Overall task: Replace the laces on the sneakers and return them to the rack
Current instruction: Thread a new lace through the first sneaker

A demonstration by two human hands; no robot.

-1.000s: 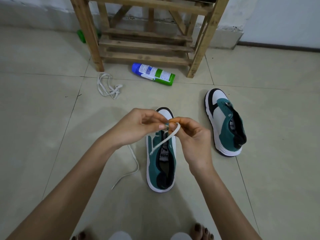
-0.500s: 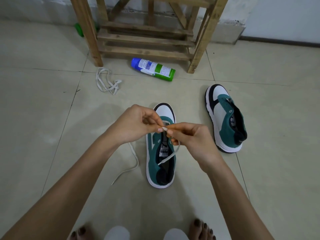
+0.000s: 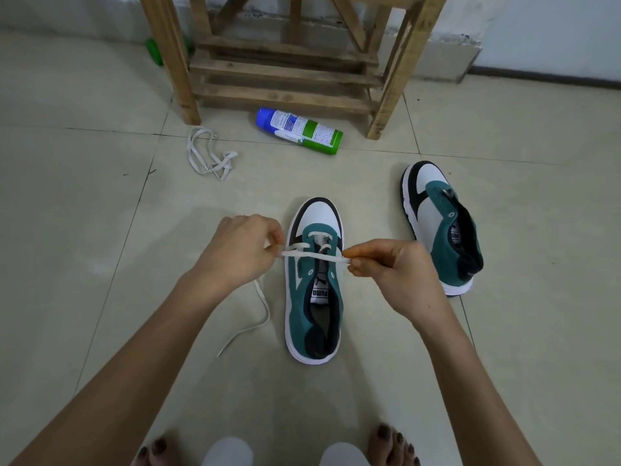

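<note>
A green, white and black sneaker (image 3: 314, 307) stands on the tiled floor in front of me, toe pointing away. A white lace (image 3: 312, 256) runs through its front eyelets and stretches taut across the shoe. My left hand (image 3: 235, 250) pinches the lace at the shoe's left side. My right hand (image 3: 386, 267) pinches its other end at the right side. The lace's loose tail (image 3: 258, 314) trails on the floor to the left. The second sneaker (image 3: 443, 227), unlaced, lies to the right. The wooden rack (image 3: 285, 62) stands behind.
A separate white lace (image 3: 208, 153) lies bunched near the rack's left leg. A blue, white and green spray can (image 3: 299, 129) lies on its side in front of the rack. A green object (image 3: 154, 50) sits behind the left leg. My bare toes (image 3: 393, 445) show at the bottom edge.
My hands have moved apart, drawing the lace out straight across the shoe. Before, they were close together over the front eyelets with the lace looping down.
</note>
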